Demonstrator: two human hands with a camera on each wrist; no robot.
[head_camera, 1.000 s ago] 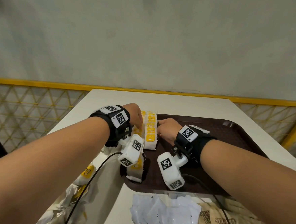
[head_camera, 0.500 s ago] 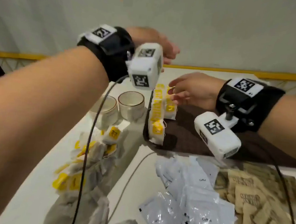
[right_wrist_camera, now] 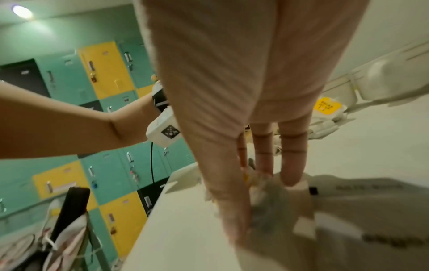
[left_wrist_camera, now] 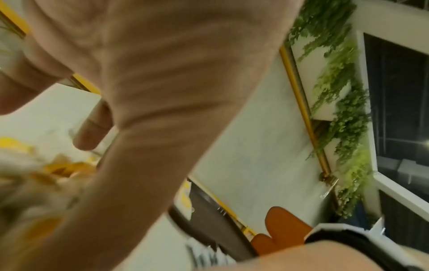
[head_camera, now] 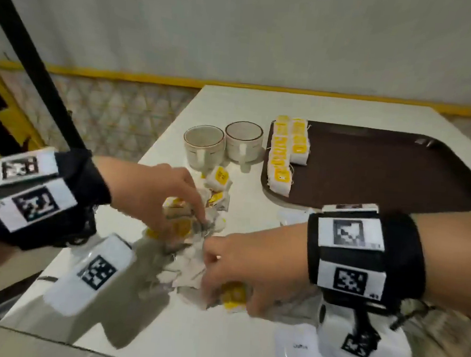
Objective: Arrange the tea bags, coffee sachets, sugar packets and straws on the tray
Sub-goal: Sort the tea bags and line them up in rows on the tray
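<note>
A loose pile of white tea bags [head_camera: 193,248] with yellow tags lies on the white table, left of the brown tray [head_camera: 382,174]. Two neat rows of tea bags [head_camera: 280,159] line the tray's left edge. My left hand [head_camera: 192,220] reaches down into the far side of the pile; blur hides whether it grips anything. My right hand [head_camera: 221,283] is over the near side. In the right wrist view its fingers [right_wrist_camera: 292,165] are straight, with their tips on tea bags. A yellow-tagged tea bag [head_camera: 234,295] lies under that hand. No straws are in view.
Two empty cups [head_camera: 203,145] [head_camera: 244,141] stand between the pile and the tray. A white coffee sachet [head_camera: 297,347] lies near the front edge, and blurred brown packets [head_camera: 446,340] lie at the right. The table's left edge runs close to my left wrist.
Both hands left the tray's tea bag rows, lifted, then came down left onto the loose pile. My view has swung left and down.
</note>
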